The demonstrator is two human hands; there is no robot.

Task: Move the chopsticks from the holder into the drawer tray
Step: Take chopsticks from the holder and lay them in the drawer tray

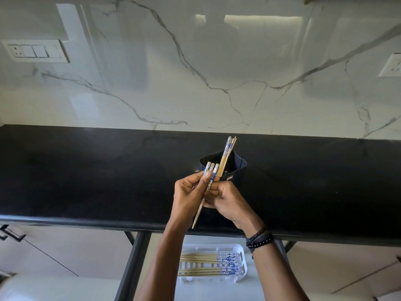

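A black holder (235,168) stands on the dark counter, with a few bamboo chopsticks (227,154) with blue-and-white tops still leaning inside it. My left hand (187,198) grips three chopsticks (209,178) just in front of the holder, tips pointing down past the counter edge. My right hand (231,203) is closed beside them, its fingers touching the same bundle. Below the counter, a white drawer tray (240,249) holds several chopsticks (208,263) lying flat in two groups.
The black counter (86,174) runs across the view, backed by a white marble wall (195,72) with a switch plate (35,51) at left and a socket (392,66) at right. The open drawer (134,263) sits under the counter edge. Cabinet handles (12,233) show at lower left.
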